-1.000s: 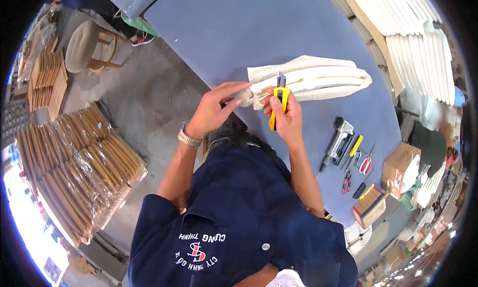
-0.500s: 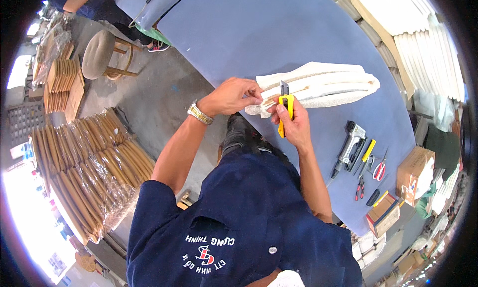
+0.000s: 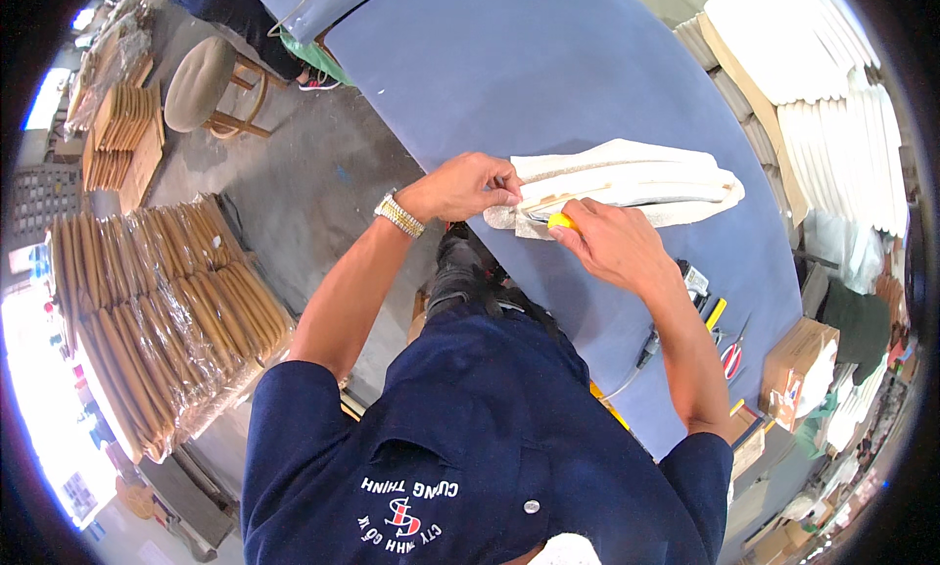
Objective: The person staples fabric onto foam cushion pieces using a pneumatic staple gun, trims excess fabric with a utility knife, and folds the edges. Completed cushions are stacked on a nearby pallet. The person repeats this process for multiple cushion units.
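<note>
A long, curved piece wrapped in cream fabric (image 3: 676, 180) lies on the blue-topped table (image 3: 470, 75), its underside showing wood-coloured strips and folded cloth edges. At its left end, my left hand (image 3: 468, 188) pinches the edge of the cloth between thumb and fingers. My right hand (image 3: 622, 247) is closed around a yellow utility knife (image 3: 561, 221), held low against the piece just right of the left fingertips. Most of the knife's body is hidden by the hand, and its blade is hard to make out.
Beside my right forearm lie a staple gun (image 3: 693, 278), partly covered, a yellow-handled tool (image 3: 717, 313) and red-handled cutters (image 3: 731, 360). A cardboard box (image 3: 795, 371) stands at the right. Plastic-wrapped brown pieces (image 3: 176, 310) are stacked at left, near a stool (image 3: 199, 85). Another person (image 3: 230, 15) is at upper left.
My right hand has turned over and lowered the knife from upright onto the cloth-wrapped piece. My left hand stays at the left end; the view has shifted slightly.
</note>
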`<state>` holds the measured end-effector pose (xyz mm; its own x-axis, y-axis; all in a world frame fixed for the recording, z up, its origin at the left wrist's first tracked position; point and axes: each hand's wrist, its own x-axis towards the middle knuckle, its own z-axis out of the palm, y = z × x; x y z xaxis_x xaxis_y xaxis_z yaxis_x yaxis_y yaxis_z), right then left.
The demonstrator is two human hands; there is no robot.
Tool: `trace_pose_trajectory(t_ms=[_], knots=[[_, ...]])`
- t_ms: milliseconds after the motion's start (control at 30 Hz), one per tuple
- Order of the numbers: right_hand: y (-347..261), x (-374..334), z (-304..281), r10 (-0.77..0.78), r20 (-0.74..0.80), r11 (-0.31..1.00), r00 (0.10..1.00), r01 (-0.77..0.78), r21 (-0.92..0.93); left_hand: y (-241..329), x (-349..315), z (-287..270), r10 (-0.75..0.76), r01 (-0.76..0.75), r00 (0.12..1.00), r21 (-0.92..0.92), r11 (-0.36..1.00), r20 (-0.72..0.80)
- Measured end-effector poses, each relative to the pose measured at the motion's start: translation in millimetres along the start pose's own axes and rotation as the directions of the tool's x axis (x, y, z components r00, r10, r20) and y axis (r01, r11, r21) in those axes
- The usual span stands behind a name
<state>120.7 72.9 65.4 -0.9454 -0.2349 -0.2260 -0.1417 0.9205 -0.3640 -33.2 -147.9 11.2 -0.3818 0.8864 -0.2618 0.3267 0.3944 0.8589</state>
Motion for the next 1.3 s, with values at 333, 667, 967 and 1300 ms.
trace_pose_trajectory(t_ms=[333,667,967,1300], knots=[[-4,14,6,-0.017,0.016,0.992,1.000,0.019,-0.128,-23,-15,15,0.009,-0.076,0.984,-0.380,0.922,-0.176],[-10,0,11,-0.019,0.074,0.998,0.997,0.024,-0.063,-15,-57,104,-0.021,-0.103,0.813,-0.180,0.978,-0.582],[-13,5,11,0.000,0.095,0.997,0.995,0.007,-0.073,-24,-53,116,0.074,-0.086,0.740,0.015,0.996,-0.668],[-21,28,-11,-0.010,0.120,0.987,0.993,0.029,-0.159,-20,-41,101,0.115,-0.084,0.721,0.078,0.993,-0.684]])
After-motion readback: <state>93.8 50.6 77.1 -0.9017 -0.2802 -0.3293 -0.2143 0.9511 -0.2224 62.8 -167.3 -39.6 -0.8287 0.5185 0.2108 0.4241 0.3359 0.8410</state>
